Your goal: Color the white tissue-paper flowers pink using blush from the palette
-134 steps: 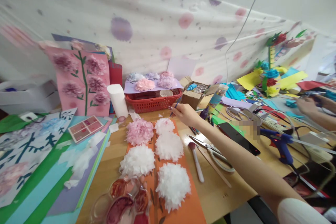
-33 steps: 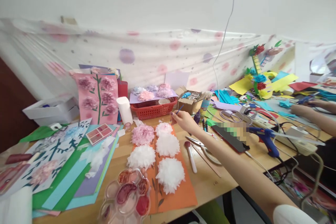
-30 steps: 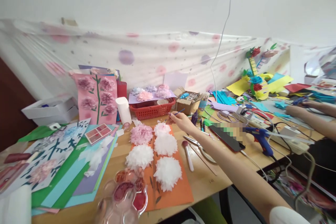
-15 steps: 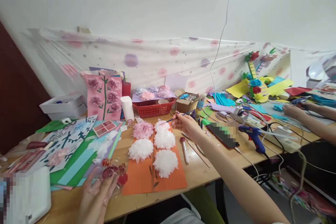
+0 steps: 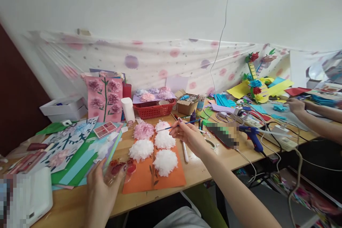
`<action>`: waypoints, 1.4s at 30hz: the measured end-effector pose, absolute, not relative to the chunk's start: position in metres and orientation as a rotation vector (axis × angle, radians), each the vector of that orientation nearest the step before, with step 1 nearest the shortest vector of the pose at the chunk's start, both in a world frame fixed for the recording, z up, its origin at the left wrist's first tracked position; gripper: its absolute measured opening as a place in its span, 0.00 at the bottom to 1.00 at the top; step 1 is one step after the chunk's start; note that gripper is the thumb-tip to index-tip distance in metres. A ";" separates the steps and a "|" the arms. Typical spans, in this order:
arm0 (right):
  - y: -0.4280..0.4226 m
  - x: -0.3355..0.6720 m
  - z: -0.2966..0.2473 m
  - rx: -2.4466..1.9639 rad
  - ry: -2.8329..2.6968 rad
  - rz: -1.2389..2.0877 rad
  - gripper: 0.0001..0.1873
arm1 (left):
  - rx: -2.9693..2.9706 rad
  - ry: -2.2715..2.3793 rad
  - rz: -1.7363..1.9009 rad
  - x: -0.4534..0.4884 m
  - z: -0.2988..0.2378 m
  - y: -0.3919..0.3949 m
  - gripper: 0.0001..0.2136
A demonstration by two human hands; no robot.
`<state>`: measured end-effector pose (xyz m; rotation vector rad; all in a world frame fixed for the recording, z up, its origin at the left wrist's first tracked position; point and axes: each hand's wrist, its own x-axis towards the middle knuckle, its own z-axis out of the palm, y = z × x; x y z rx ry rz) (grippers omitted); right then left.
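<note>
My right hand (image 5: 188, 134) pinches a thin blue paintbrush (image 5: 167, 128), its tip close to the upper flowers. My left hand (image 5: 103, 188) grips a clear plastic paint palette (image 5: 130, 168) with red paint in its round wells, at the left edge of an orange card (image 5: 172, 182). On the card sit a pink tissue-paper flower (image 5: 143, 130), a pale pink-tinged flower (image 5: 162, 125) and several white ones, such as the lowest white flower (image 5: 165, 162). Small dark leaves are on the card between them. Part of the palette is hidden by my fingers.
A makeup brush (image 5: 185, 152) lies right of the card. Behind stand a red basket (image 5: 155, 111) and a box of tools (image 5: 187, 106). Rightward are a phone (image 5: 220, 135), a blue glue gun (image 5: 252, 138) and cables. A co-worker's hands (image 5: 296, 106) work at far right.
My right hand has lowered slightly, the brush now slanting across above the flowers. My left hand has turned and shifted slightly upward with the palette. The view has moved a little.
</note>
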<state>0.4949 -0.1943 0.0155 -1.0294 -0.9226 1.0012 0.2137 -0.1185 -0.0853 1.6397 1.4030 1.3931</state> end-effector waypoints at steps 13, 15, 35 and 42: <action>-0.229 0.453 0.025 -1.030 -1.218 0.887 0.24 | 1.944 0.738 1.348 0.277 0.023 -0.175 0.13; -0.237 0.446 0.022 -1.056 -1.246 0.837 0.23 | 1.948 0.634 1.307 0.294 0.031 -0.180 0.10; -0.259 0.447 0.007 -1.057 -1.020 0.851 0.24 | 0.929 0.530 1.462 0.304 0.010 -0.187 0.13; -0.257 0.468 0.007 -0.895 -0.666 0.888 0.20 | 0.697 0.658 1.542 0.285 0.011 -0.171 0.20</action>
